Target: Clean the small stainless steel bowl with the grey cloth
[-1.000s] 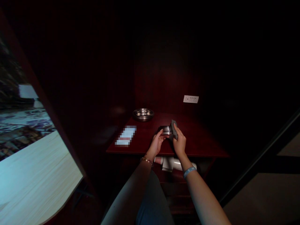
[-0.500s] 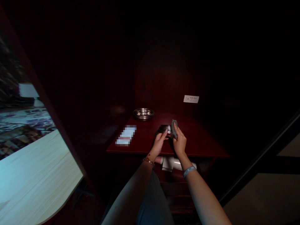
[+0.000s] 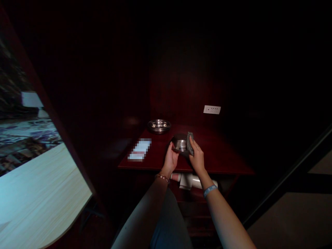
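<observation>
A shiny metal bowl [image 3: 179, 141], bottom side up, is held above the dark red desk top [image 3: 223, 157]. My left hand [image 3: 171, 159] grips its rim from the near left, the thumb up along the side. In my right hand [image 3: 197, 155] is a grey cloth [image 3: 190, 143], pressed against the bowl's right side. The fingers behind the bowl and cloth are partly hidden. Behind and to the left, a small stack of metal bowls [image 3: 159, 126] stands upright on the desk.
A blurred-out pale rectangle [image 3: 140, 149] lies at the desk's left. On the back wall is a white socket plate [image 3: 212, 109]. Below the desk top, a white cylindrical object [image 3: 196, 181] lies on a shelf. A pale wooden table [image 3: 44, 200] stands at left, beyond the dark side panel.
The bowl has turned in my left hand, so its underside and round wall now show. My right hand with the cloth has shifted slightly left.
</observation>
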Tool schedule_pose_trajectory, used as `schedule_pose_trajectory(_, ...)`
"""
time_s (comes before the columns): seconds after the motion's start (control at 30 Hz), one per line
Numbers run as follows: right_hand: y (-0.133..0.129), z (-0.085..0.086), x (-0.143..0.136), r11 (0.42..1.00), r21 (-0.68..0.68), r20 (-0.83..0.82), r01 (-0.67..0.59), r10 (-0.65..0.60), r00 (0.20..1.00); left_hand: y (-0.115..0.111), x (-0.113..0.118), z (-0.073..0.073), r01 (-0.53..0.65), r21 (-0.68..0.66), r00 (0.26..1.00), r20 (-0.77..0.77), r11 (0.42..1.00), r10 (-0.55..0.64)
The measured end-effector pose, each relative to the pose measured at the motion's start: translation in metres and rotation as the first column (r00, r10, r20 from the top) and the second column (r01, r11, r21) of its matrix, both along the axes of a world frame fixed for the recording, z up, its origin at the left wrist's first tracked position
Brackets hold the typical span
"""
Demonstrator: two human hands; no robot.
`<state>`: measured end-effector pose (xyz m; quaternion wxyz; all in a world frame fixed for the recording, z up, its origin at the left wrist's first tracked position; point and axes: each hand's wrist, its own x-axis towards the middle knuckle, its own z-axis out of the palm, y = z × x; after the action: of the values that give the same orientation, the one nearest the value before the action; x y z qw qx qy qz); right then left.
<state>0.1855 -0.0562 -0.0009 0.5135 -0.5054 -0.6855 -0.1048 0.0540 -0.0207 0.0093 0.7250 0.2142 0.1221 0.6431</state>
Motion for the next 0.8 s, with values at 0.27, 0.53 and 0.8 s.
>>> schedule_pose_trajectory(0.27,-0.0002,0.0022,-0.0001,0.997,-0.05,0.072,-0.05,0.054,0.996,0.0054,-0.0021,-0.0042,-0.05,-0.025,0.997,0.057,0.998,0.051)
schedule_pose_trajectory(0.53,-0.0003,0.0025,0.0023,0.996,-0.062,0.019,-0.064,0.066,0.998,0.0067,-0.0038,-0.0062,-0.002,-0.054,1.0,-0.011,0.999,0.001)
schedule_pose_trajectory(0.8,0.0003,0.0011,0.0033,0.999,-0.054,-0.005,-0.005,0.004,1.0,0.006,0.0,-0.0073,0.043,-0.021,0.996,-0.082,0.999,-0.045)
